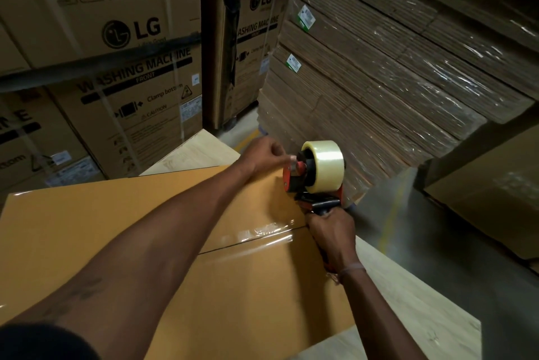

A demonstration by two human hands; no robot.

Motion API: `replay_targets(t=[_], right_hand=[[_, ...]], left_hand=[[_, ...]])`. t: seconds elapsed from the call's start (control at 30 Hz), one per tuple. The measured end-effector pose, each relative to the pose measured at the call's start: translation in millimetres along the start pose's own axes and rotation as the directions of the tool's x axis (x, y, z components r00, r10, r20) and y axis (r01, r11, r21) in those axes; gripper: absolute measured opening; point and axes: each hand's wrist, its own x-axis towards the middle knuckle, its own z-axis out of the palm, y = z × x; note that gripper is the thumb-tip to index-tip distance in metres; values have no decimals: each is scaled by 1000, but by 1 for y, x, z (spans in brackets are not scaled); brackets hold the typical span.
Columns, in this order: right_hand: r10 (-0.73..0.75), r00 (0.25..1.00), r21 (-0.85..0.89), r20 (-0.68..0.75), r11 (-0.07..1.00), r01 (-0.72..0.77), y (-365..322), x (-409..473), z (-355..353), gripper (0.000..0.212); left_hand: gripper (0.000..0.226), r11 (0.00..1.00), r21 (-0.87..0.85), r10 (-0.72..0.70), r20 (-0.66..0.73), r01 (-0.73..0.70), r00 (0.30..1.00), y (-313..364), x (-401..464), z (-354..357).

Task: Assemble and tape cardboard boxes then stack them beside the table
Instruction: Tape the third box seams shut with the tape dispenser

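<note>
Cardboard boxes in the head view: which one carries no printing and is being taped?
The plain tan box on the table, under both arms; clear tape lies across its flap seam. Those behind show washing-machine printing.

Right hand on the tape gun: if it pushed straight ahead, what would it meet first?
Probably the wrapped stack of flat brown cardboard sheets, past the table; the right hand and red tape dispenger aim there, though depth is unclear.

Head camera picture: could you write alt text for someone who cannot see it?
A person's right hand grips a red tape dispenser at the far end of a cardboard box on a wooden table, while the left hand pinches the tape end at the dispenser. Clear tape covers part of the box seam. Washing machine cartons stand behind.
</note>
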Motion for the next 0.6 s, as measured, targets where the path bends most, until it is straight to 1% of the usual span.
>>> replay_targets(t=[0.13, 0.23, 0.3, 0.4, 0.5, 0.6], right_hand=[[19, 999, 37, 37, 999, -21, 2, 3, -2, 18], [14, 998, 52, 61, 998, -17, 4, 2, -3, 23], [15, 997, 64, 76, 998, -20, 7, -3, -7, 25], [37, 994, 108, 107, 993, -48, 19, -26, -20, 20], [62, 990, 140, 124, 987, -80, 35, -53, -34, 15], [108, 987, 156, 116, 980, -126, 43, -65, -36, 18]], left_hand=[[20, 1000, 19, 0, -18, 0, 1000, 4, -2, 2], [17, 999, 41, 4, -48, -2, 999, 4, -2, 6], [21, 998, 60, 2, -61, 2, 998, 3, -4, 7], [28, 997, 73, 2, -64, 2, 998, 3, -4, 8], [29, 994, 105, -12, -70, 19, 997, 4, -5, 10], [28, 988, 146, -45, -73, 55, 996, 10, -4, 12]])
